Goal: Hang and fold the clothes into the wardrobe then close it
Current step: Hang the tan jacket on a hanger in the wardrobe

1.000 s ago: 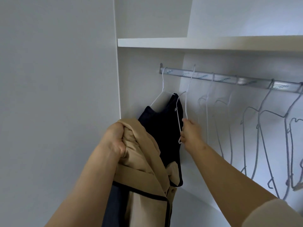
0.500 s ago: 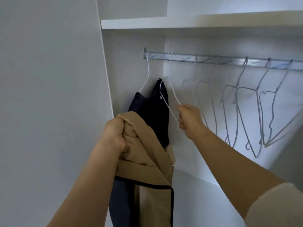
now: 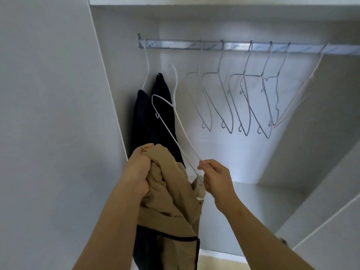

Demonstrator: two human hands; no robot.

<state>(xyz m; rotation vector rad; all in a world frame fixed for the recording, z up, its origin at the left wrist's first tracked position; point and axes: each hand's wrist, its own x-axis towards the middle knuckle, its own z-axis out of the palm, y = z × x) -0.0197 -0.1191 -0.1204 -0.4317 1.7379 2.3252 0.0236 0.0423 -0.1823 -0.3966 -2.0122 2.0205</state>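
Note:
My left hand [image 3: 139, 172] grips a bunched tan garment with dark trim [image 3: 173, 215] that hangs down in front of me. My right hand [image 3: 214, 177] pinches the lower end of a white wire hanger [image 3: 176, 121], which is off the rail and tilted, its hook up near the dark clothes. A dark navy garment [image 3: 152, 117] hangs on another white hanger at the far left end of the metal rail [image 3: 233, 46] inside the wardrobe.
Several empty grey wire hangers [image 3: 245, 102] hang along the rail to the right, and a pale one [image 3: 294, 96] swings slanted. The wardrobe's left side panel [image 3: 109, 84] stands close by. A white door edge [image 3: 321, 230] shows at the lower right.
My right hand has lifted the white hanger off the rail and drawn it down and toward me. The view has tilted down, and the tan garment stays in my left hand.

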